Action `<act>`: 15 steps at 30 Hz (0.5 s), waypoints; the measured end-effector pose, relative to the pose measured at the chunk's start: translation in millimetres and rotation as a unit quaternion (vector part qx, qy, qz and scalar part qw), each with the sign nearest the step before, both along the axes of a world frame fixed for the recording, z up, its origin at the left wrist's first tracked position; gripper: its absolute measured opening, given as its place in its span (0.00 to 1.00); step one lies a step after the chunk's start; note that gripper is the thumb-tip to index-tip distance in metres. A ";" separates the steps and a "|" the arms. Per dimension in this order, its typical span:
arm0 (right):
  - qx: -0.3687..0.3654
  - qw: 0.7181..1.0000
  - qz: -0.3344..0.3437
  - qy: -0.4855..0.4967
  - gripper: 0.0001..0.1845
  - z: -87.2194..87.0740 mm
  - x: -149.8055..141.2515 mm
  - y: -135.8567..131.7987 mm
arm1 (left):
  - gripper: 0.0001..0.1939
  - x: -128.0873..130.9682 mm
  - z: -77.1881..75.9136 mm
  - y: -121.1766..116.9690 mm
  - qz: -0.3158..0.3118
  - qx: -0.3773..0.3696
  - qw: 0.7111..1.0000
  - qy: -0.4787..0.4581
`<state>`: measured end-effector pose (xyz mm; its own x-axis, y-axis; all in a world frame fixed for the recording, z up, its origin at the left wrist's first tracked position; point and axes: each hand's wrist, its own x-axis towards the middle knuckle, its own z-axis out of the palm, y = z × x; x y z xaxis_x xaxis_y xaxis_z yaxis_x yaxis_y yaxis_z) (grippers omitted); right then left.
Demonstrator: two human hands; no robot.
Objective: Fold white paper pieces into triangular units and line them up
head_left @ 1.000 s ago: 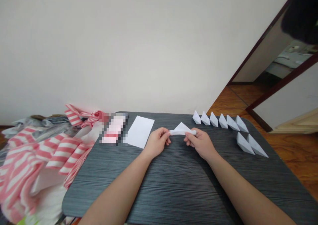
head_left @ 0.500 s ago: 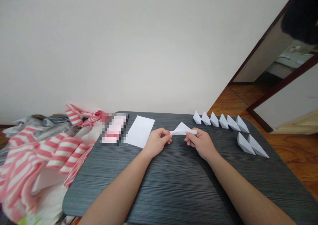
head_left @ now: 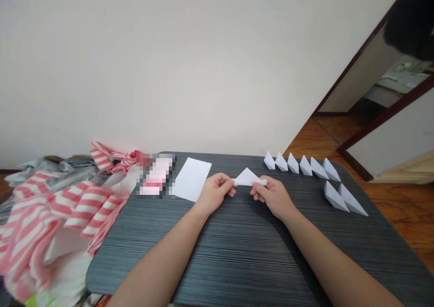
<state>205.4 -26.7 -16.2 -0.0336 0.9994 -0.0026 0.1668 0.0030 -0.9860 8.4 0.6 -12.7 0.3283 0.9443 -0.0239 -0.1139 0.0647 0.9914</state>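
Between my two hands is a piece of folded white paper (head_left: 247, 177), a low triangle with its point up and a narrow band along the bottom. My left hand (head_left: 216, 191) pinches its left end between thumb and fingers. At the right end, my right hand (head_left: 271, 194) grips the paper, thumb on the near side and fingers curled behind. Several folded paper boats (head_left: 293, 163) stand in a row at the table's back right, and two more paper boats (head_left: 335, 197) sit nearer me. White paper sheets (head_left: 193, 179) lie flat beyond my left hand.
The dark wood-grain table (head_left: 237, 257) stands against a pale wall (head_left: 203, 72). A blurred-out pink and white item (head_left: 156, 176) lies at its back left. Red-and-white striped cloth (head_left: 91, 205) is heaped beyond the left edge. A doorway and wooden floor (head_left: 403, 207) show on the right.
The folded paper has tilted slightly, so its triangular face shows flatter and its bottom band looks straighter. Both hands keep their hold and have shifted only a little.
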 end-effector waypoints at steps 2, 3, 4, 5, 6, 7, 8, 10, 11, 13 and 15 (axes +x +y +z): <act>0.001 1.000 0.001 0.000 0.16 0.5 -0.3 -0.2 | 0.12 1.0 1.0 -0.4 -0.001 -0.004 1.000 -0.012; 0.002 1.000 0.002 -0.001 0.16 0.8 -0.5 -0.3 | 0.12 1.3 1.6 -0.6 0.000 -0.005 1.000 -0.016; 0.002 1.000 0.002 -0.001 0.16 1.2 -0.6 -0.4 | 0.13 1.5 2.0 -0.8 0.001 -0.006 1.000 -0.020; 0.002 1.000 0.002 -0.001 0.16 1.5 -0.7 -0.4 | 0.13 1.6 2.3 -1.0 0.002 -0.005 1.000 -0.023; 0.002 1.000 0.002 0.000 0.17 1.7 -0.7 -0.3 | 0.13 1.6 2.6 -1.2 0.002 -0.004 1.000 -0.026; 0.000 1.000 0.002 0.001 0.17 1.9 -0.6 -0.3 | 0.13 1.5 2.7 -1.5 0.002 -0.003 1.000 -0.029; -0.002 1.000 0.003 0.003 0.17 2.0 -0.5 -0.2 | 0.12 1.4 2.7 -1.7 0.000 -0.001 0.999 -0.033; -0.007 1.000 0.005 0.008 0.16 2.0 -0.2 0.0 | 0.11 1.0 3.0 -2.0 -0.003 0.005 0.999 -0.041; -0.008 1.000 0.006 0.010 0.16 2.0 -0.1 0.0 | 0.11 0.9 3.2 -2.1 -0.004 0.006 0.999 -0.044; -0.008 1.000 0.010 0.008 0.16 2.4 -0.3 -0.2 | 0.12 0.7 4.2 -2.1 -0.005 0.001 0.999 -0.047; -0.007 1.000 0.015 0.001 0.15 3.2 -1.0 -0.8 | 0.14 0.6 5.5 -2.1 -0.014 -0.013 0.999 -0.045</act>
